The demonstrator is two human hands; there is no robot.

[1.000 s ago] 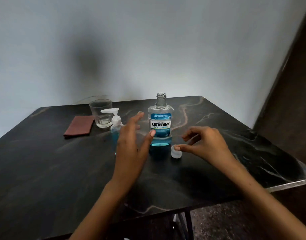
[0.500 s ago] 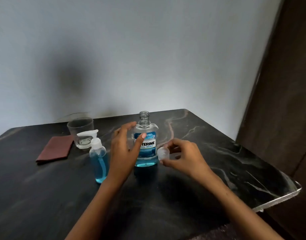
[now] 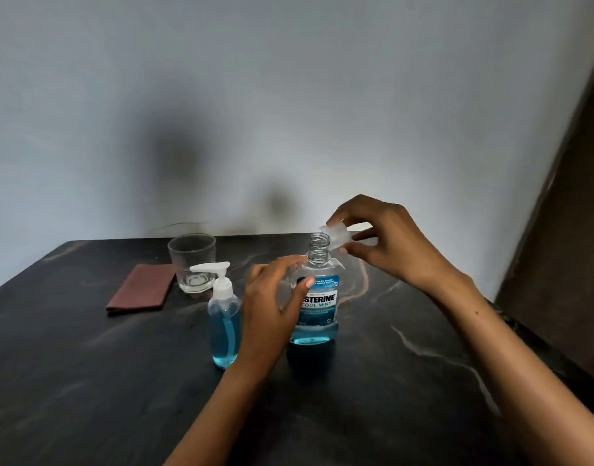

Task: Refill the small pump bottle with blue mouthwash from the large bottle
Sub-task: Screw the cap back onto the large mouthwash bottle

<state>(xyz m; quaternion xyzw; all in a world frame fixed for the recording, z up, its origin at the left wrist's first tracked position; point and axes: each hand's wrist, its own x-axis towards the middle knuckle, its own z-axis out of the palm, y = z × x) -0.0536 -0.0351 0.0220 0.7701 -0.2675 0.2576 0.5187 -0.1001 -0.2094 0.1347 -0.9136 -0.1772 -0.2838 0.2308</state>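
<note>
A dark marbled worktop (image 3: 87, 381) carries all items, listed here from left to right. A folded maroon cloth (image 3: 140, 286) lies flat near the far left edge. Just beside it on the right stands a clear drinking glass (image 3: 192, 262), upright. In front of the glass stands the small pump bottle (image 3: 224, 322), upright, with its white pump head fitted and blue liquid filling most of its body.

The left hand (image 3: 275, 309) grasps the large bottle (image 3: 317, 297) around its left side, with the thumb across the label and the fingers curled round the shoulder. The large bottle stands upright on the worktop near the centre, just beside the small pump bottle. Its threaded neck is uncapped, and blue mouthwash occupies only the lowest part of the body.

The right hand (image 3: 386, 240) pinches a translucent cap (image 3: 336, 234) between thumb and fingers. The cap is tilted, close above and to the right of the open neck.
</note>
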